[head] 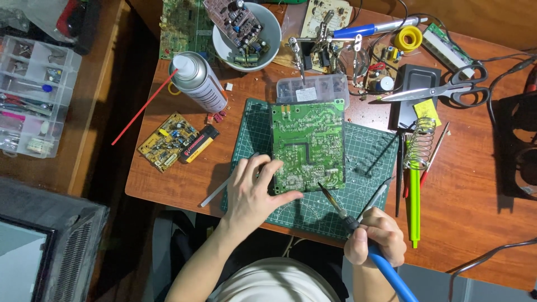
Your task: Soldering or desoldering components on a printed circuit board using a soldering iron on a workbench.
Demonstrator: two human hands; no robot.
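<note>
1. Your right hand (376,241) is closed around a blue-handled soldering iron (358,229); its tip touches the lower right edge of the green circuit board (307,144).
2. Your left hand (253,190) lies open, fingers spread, pressing the board's lower left corner onto the green cutting mat (366,154).
3. Just beyond the board: a clear lidded box (313,89), contents too small to tell.
4. Farther back, a white bowl (271,39) holds a brown circuit board (234,21), tilted.
5. Far left, a clear compartment organizer (33,95) holds small mixed parts.
</note>
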